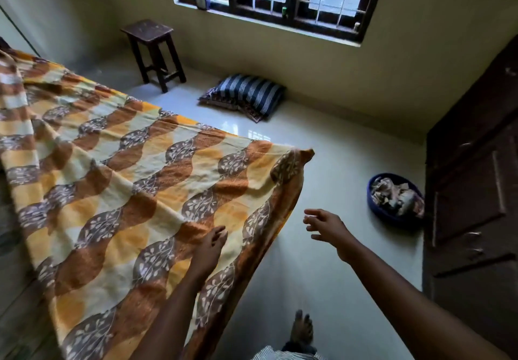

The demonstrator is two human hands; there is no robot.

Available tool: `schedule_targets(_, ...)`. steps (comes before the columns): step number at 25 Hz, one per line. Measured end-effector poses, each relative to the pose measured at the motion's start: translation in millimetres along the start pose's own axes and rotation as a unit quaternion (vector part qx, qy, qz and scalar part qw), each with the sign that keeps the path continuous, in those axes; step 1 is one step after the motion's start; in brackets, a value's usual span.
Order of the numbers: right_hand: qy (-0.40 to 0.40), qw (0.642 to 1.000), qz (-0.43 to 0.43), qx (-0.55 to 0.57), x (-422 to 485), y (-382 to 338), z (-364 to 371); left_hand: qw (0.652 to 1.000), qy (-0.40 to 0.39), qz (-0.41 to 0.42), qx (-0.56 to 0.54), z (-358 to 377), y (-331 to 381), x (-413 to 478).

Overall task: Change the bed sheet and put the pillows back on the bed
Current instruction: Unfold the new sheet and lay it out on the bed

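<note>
A yellow, orange and brown leaf-patterned bed sheet is spread over the bed on the left, its near corner hanging off the edge. My left hand rests flat on the sheet near that edge, fingers straight. My right hand hovers above the floor just right of the sheet's edge, fingers spread and holding nothing. Two pillows, the top one dark blue with pale stripes, lie stacked on the floor under the window.
A dark wooden stool stands by the far wall. A blue basket with crumpled cloth sits on the floor beside a dark wooden cupboard on the right. My bare foot is on the pale tiled floor.
</note>
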State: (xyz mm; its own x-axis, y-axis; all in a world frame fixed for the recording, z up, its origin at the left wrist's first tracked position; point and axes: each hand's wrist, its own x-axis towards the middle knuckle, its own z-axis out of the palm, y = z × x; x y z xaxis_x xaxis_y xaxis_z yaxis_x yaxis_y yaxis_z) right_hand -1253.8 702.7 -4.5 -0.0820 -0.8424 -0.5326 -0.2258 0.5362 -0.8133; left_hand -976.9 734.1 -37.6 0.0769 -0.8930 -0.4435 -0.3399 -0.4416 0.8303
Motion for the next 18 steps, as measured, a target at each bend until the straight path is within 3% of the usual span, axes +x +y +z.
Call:
schedule_targets(8, -0.020, 0.965, 0.101, 0.242, 155, -49, -59, 1.000, 0.007, -0.014, 0.006, 72, 105, 100)
schedule_targets(14, -0.028, 0.946, 0.182, 0.266, 274, -59, -50, 0.998, 0.010, -0.059, -0.026, 93, 147, 191)
schedule_targets(18, -0.078, 0.928, 0.243, 0.273, 312, -52, -48, 0.996, 0.011, -0.090, -0.025, 104, 172, 225)
